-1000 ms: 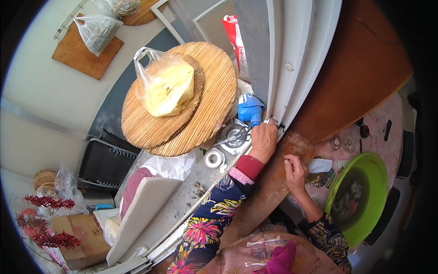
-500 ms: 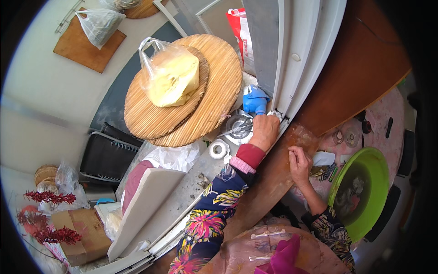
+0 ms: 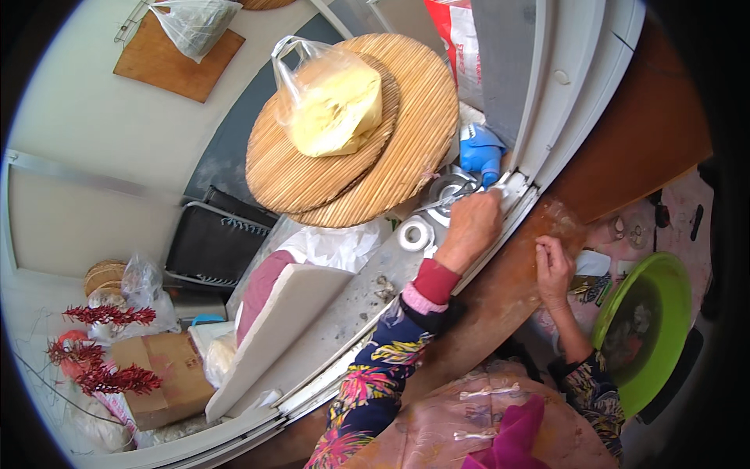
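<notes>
At the window track (image 3: 512, 187), my left hand (image 3: 473, 223) has its fingers curled and closed, tips turned away from view. Whatever they may hold is hidden. Just beyond them lies a blue plastic object (image 3: 480, 150) with a white patch and a narrow end. Beside the hand are a round metal dish (image 3: 451, 186), with scissors (image 3: 457, 195) across it, and a roll of white tape (image 3: 415, 234). My right hand (image 3: 553, 270) hovers over the brown wooden surface (image 3: 469, 336), thumb and fingers pinched together. Anything between them is too small to make out.
Two round straw mats (image 3: 426, 102) carry a clear bag of yellow flour-like powder (image 3: 336, 113). A white board (image 3: 289, 320) leans on the sill. A green basin (image 3: 681, 313) of dark water stands right. Left are a cardboard box (image 3: 164, 375) and dried red chilies (image 3: 117, 379).
The whole view has shifted, so the scene sits farther right. My left hand has drawn back slightly from the blue object along the track. My right hand keeps its pinched shape.
</notes>
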Demonstrator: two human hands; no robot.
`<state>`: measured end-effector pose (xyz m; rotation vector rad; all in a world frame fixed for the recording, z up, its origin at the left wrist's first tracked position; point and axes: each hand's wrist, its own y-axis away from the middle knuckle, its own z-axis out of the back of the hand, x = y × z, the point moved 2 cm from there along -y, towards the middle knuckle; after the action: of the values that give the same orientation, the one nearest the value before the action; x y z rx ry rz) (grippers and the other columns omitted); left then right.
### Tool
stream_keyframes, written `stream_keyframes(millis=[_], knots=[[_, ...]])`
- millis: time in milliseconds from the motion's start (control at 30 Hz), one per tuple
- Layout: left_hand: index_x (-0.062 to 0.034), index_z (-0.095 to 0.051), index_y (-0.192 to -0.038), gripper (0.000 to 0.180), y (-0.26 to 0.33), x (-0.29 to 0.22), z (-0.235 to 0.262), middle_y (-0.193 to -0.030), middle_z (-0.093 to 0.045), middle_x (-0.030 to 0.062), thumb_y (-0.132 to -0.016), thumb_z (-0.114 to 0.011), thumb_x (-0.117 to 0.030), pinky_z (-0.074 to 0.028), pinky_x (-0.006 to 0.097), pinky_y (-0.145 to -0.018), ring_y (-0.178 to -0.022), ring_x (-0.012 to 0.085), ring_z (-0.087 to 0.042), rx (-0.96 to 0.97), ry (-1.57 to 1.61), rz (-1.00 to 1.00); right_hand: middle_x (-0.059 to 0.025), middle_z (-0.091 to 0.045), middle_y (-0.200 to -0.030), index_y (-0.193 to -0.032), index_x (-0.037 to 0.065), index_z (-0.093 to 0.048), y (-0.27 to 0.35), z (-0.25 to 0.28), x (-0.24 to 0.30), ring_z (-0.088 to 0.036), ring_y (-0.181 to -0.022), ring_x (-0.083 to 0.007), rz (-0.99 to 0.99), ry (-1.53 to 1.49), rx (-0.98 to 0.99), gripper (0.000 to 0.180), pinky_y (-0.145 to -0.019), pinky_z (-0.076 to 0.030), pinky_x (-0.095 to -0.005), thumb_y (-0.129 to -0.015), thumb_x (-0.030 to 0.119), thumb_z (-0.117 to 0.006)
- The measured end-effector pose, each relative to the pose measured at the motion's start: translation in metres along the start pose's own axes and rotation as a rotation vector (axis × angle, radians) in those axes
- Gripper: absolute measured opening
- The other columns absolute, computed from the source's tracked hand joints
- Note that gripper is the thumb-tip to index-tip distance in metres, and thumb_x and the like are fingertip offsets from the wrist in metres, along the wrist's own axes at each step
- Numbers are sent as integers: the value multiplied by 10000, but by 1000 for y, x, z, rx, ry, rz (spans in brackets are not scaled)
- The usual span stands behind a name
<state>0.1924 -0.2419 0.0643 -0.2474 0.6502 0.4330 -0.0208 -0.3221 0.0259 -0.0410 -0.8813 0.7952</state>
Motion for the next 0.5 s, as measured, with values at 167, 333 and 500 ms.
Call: stream_keyframes(millis=[167,333,500], knots=[[-21,-551,-1062,167,-12,-20,-11,-780,-673,256,-913,-564,-95,-501,598,-666,-774,498,-653,-85,144,-76,-108,-689,-848,-998,52,-671,-1,1,0,-665,-738,-298,5,-12,8,73,-684,-516,-412,-929,60,-650],[-33,-534,-1161,228,-13,-26,-20,-773,-666,288,-943,-565,-93,-500,597,-648,-749,503,-658,-14,133,-47,-112,-690,-851,-983,50,-668,-1,2,3,-670,-752,-309,9,-7,8,64,-695,-521,-412,-921,49,-652],[-47,-631,-1033,169,-14,-30,-26,-834,-685,203,-877,-574,-18,-543,512,-650,-758,414,-692,-166,101,-194,-118,-695,-857,-968,41,-661,-2,3,4,-674,-767,-329,5,9,13,54,-696,-520,-419,-914,40,-657]])
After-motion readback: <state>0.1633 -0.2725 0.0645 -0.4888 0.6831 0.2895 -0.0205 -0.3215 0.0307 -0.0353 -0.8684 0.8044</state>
